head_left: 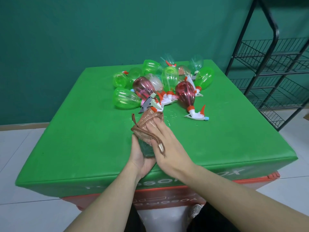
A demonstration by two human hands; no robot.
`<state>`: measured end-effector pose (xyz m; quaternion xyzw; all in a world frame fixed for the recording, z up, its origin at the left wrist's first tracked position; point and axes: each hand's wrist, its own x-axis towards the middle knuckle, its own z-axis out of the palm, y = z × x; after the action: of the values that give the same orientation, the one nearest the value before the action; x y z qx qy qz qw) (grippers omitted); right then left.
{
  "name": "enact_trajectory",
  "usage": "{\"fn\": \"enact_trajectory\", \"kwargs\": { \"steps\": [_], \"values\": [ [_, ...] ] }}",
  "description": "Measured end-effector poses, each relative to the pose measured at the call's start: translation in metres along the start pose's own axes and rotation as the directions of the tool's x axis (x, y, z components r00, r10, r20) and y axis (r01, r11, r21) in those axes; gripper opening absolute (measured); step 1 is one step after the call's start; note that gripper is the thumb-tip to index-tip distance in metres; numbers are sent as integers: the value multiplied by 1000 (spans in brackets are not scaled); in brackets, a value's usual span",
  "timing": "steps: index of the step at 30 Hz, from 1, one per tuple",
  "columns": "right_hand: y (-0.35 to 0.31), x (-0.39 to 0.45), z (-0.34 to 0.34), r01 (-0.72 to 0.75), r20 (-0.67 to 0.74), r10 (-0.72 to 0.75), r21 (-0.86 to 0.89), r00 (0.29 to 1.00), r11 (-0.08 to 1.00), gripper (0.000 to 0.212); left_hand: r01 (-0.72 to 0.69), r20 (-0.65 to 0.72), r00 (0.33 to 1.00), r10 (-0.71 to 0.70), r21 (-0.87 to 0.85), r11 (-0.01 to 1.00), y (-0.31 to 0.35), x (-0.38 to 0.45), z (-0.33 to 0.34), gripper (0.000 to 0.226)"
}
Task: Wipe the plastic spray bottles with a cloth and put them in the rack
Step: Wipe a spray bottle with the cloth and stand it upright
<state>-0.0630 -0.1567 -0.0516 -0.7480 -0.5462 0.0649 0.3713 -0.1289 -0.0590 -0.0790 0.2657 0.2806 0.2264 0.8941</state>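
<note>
My left hand (139,158) cups the base of a clear spray bottle (147,150) from below, over the near part of the green table top (83,139). A brown cloth (147,126) wraps the bottle's upper half. My right hand (164,144) lies flat on the cloth and presses it against the bottle. The bottle's white and grey trigger head (150,102) points away from me toward the pile. Several more spray bottles lie heaped at the far middle of the table: green ones (125,98), pink ones (185,94) and clear ones (196,63).
A black wire rack (274,64) with several shelves stands to the right of the table, against the green wall. The table top rests on a red box (167,196). My knees and a shoe show below the near edge.
</note>
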Motion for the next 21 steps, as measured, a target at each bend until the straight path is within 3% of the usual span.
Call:
{"fn": "enact_trajectory", "kwargs": {
  "steps": [10, 13, 17, 21],
  "values": [
    [27, -35, 12, 263, 37, -262, -242, 964, 934, 55, 54, 12, 998, -54, -4, 999, 4, -1, 1, 84],
    [27, -30, 11, 257, 5, -262, -222, 965, 941, 54, 49, 22, 999, -50, 15, 999, 4, -2, 5, 77],
    [22, -10, 4, 170, -49, -179, -150, 983, 974, 55, -19, 0, 1000, 19, 86, 996, 2, -1, 9, 40],
    [9, 16, -11, 41, -53, -44, -45, 998, 998, 58, 21, 65, 998, -25, 67, 998, 4, 1, 14, 45]
  ]
}}
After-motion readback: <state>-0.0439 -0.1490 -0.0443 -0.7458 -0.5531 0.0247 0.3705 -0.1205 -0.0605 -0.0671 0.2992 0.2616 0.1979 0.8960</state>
